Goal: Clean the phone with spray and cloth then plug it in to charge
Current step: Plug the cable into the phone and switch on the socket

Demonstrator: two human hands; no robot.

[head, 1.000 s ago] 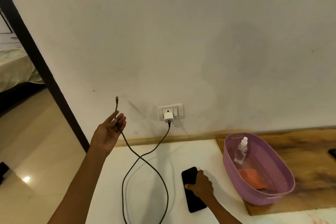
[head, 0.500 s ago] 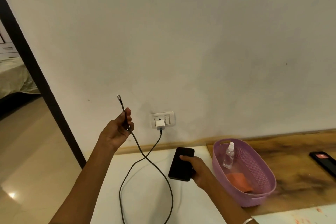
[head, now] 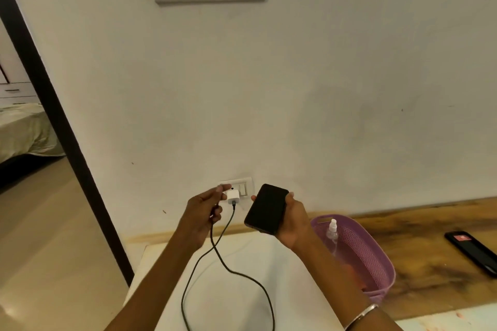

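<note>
Gripped in the right hand (head: 291, 219), the phone (head: 266, 209) is now lifted off the white table (head: 236, 301) and tilted up, where a second ago it lay flat. Just left of it, the left hand (head: 205, 209) pinches the cable (head: 215, 239), brought down close. Spray bottle (head: 332, 231) sits in the basket (head: 376, 258) to the right. Plugging in looks imminent.

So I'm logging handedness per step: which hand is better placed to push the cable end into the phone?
Probably the left hand: it already grips the black cable near its free end, close beside the phone, which the right hand holds up.
</note>
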